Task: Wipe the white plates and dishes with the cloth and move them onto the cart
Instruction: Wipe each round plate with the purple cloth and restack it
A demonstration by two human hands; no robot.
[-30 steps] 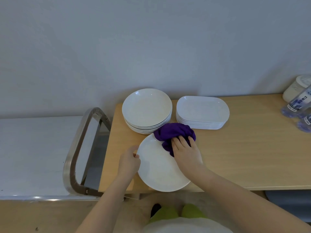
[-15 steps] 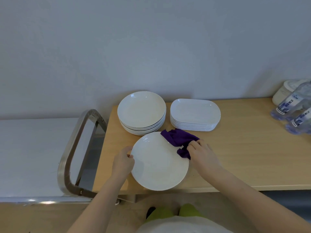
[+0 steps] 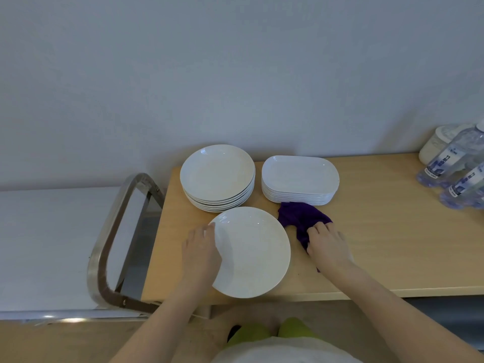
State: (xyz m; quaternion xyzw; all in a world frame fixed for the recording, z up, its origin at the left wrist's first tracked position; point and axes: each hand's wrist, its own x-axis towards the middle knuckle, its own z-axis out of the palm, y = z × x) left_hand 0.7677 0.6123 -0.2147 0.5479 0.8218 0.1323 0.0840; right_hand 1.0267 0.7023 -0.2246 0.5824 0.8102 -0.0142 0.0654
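A single round white plate (image 3: 255, 252) lies near the front edge of the wooden table (image 3: 379, 244). My left hand (image 3: 200, 248) grips its left rim. The purple cloth (image 3: 301, 218) lies on the table just right of the plate, and my right hand (image 3: 328, 246) rests on its near end with fingers curled into it. Behind the plate stand a stack of round white plates (image 3: 218, 176) and a stack of oblong white dishes (image 3: 300, 179). The cart (image 3: 47, 244), white-topped with a metal handle (image 3: 115, 231), stands left of the table.
Two water bottles (image 3: 455, 163) and a white lidded jar (image 3: 436, 142) sit at the table's far right. A grey wall runs right behind the stacks. The cart handle rises close to the table's left edge.
My right hand slid the cloth off the plate to the right, onto the table. My left hand kept hold of the plate's left rim.
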